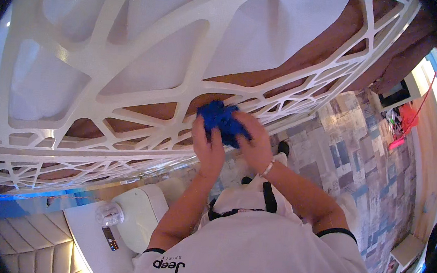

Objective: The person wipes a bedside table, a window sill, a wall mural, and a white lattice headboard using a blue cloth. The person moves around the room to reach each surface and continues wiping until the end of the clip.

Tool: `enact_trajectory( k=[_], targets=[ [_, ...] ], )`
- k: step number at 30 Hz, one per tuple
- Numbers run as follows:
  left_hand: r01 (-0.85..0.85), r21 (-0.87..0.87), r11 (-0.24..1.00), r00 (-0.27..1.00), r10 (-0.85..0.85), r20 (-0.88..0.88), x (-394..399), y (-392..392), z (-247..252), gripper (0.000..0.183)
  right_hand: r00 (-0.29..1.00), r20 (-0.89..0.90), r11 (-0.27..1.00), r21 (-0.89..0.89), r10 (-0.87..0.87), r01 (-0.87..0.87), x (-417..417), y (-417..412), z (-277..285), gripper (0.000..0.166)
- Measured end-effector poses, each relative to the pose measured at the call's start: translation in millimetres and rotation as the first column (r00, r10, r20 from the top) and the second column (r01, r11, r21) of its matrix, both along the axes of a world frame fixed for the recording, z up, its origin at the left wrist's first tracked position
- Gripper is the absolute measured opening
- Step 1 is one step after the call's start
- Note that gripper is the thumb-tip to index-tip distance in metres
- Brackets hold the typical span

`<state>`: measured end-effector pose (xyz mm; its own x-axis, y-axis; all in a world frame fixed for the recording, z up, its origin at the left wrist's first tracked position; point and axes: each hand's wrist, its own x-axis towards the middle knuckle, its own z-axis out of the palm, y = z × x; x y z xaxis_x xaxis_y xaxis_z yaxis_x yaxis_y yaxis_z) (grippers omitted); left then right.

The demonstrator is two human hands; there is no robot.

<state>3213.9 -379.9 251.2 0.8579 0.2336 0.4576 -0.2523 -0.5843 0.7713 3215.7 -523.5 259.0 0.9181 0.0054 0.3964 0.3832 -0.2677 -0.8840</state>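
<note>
A crumpled blue cloth [223, 122] is bunched between both hands, in front of a white openwork lattice screen [191, 91]. My left hand [208, 149] grips its near left side, with the fingers spread over the folds. My right hand [256, 141], with a light bracelet at the wrist, grips the cloth from the right. Both hands are slightly blurred. The cloth overlaps the lower bars of the lattice; whether it touches them I cannot tell. Behind the openings show pale panels and brown material [328, 41].
Patchwork-patterned flooring [342, 147] extends to the right, with a red and pink bundle [405, 119] by the far edge. On the left, a white rounded chair [141, 215] stands beside a white tabletop [85, 234] bearing a clear container [109, 214]. A padded panel [34, 241] fills the lower left.
</note>
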Motion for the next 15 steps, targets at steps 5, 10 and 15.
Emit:
enact_trajectory(
  k=[5, 10, 15],
  targets=[
    [-0.026, -0.705, 0.709, 0.977, -0.132, -0.169, 37, -55, 62, 0.032, 0.944, 0.196, 0.948, 0.233, -0.265, 0.218, 30, -17, 63, 0.055],
    [0.120, -0.603, 0.789, 0.971, -0.219, -0.093, 45, -58, 28, 0.032, 0.912, 0.385, 0.977, 0.204, -0.138, 0.062, 60, 1, 50, 0.049],
    [0.143, -0.452, 0.880, 0.954, -0.244, -0.173, 41, -62, 31, 0.038, 0.910, 0.409, 0.987, -0.106, -0.069, 0.123, 63, -38, 12, 0.039]
  ],
)
